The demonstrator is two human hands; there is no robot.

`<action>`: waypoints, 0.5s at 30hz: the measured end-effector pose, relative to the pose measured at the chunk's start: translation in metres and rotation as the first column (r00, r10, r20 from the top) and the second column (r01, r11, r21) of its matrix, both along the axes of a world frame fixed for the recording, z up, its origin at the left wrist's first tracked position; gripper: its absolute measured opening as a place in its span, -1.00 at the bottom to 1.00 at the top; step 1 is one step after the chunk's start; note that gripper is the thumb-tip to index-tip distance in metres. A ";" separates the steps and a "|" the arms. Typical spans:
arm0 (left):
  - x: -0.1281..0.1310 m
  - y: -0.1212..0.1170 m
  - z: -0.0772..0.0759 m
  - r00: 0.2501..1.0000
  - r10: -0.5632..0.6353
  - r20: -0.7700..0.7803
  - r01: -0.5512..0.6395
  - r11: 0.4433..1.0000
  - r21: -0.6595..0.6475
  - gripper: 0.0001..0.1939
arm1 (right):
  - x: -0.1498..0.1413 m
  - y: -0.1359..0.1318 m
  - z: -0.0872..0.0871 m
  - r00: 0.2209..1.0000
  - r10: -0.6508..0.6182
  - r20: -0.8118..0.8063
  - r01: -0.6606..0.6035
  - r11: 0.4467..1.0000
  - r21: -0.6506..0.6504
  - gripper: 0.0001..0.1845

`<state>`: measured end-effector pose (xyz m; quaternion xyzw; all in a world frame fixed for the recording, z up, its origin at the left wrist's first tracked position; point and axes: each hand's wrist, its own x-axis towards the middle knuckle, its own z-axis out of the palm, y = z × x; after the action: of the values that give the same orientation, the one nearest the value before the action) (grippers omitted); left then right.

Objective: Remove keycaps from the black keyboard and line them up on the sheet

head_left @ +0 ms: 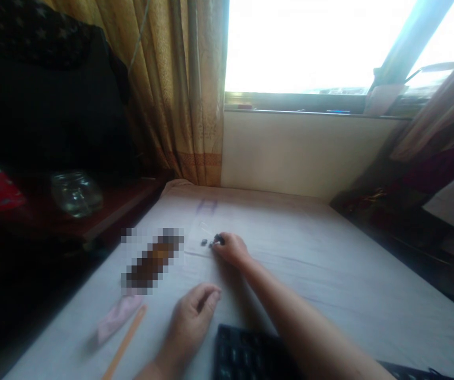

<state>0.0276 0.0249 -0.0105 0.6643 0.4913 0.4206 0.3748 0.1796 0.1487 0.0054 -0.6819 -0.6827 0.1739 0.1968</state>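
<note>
My right hand (233,249) reaches out over the white sheet (310,253), its fingers pinched on a small black piece (219,239), too small and blurred to name. Beside those fingertips lies another small dark piece (204,243) on the sheet. Nearer to me, my left hand (196,312) rests with thumb and fingertips pressed together; whether anything is between them I cannot make out. A black keyboard (243,351) is at the bottom, partly covered by my right forearm.
Left of my hands are an orange stick (126,342), a pink cloth (119,316) and a brown pixelated patch (153,261). A glass jar (76,194) stands on the dark wooden furniture (104,214). Beyond are a gold curtain (187,95) and a bright window (310,47).
</note>
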 end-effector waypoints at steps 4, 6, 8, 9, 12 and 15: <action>0.000 -0.001 0.000 1.000 0.000 0.005 0.000 1.000 0.018 -0.77 | 0.000 -0.001 0.002 1.000 0.003 0.011 -0.003 1.000 -0.004 -0.75; -0.001 -0.001 -0.001 1.000 -0.003 0.007 0.003 1.000 0.023 -0.77 | 0.000 -0.001 0.003 1.000 0.002 0.014 -0.002 1.000 -0.006 -0.76; -0.001 -0.001 -0.002 1.000 -0.006 0.005 0.006 1.000 0.020 -0.77 | -0.001 -0.001 0.003 1.000 -0.003 0.017 0.003 1.000 -0.008 -0.77; -0.001 -0.001 -0.003 1.000 -0.005 0.005 0.005 1.000 0.016 -0.77 | -0.001 -0.002 0.003 1.000 -0.006 0.018 0.007 1.000 -0.010 -0.77; -0.001 0.000 -0.003 1.000 -0.008 0.008 0.008 1.000 -0.001 -0.77 | -0.002 -0.002 0.005 1.000 -0.018 0.015 0.018 1.000 -0.011 -0.77; 0.000 0.000 -0.001 1.000 -0.005 -0.001 0.005 1.000 -0.001 -0.76 | -0.003 -0.002 0.005 1.000 -0.031 0.006 0.031 0.999 -0.010 -0.77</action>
<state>0.0276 0.0252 -0.0115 0.6656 0.4899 0.4189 0.3761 0.1761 0.1463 0.0103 -0.6937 -0.6718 0.1725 0.1941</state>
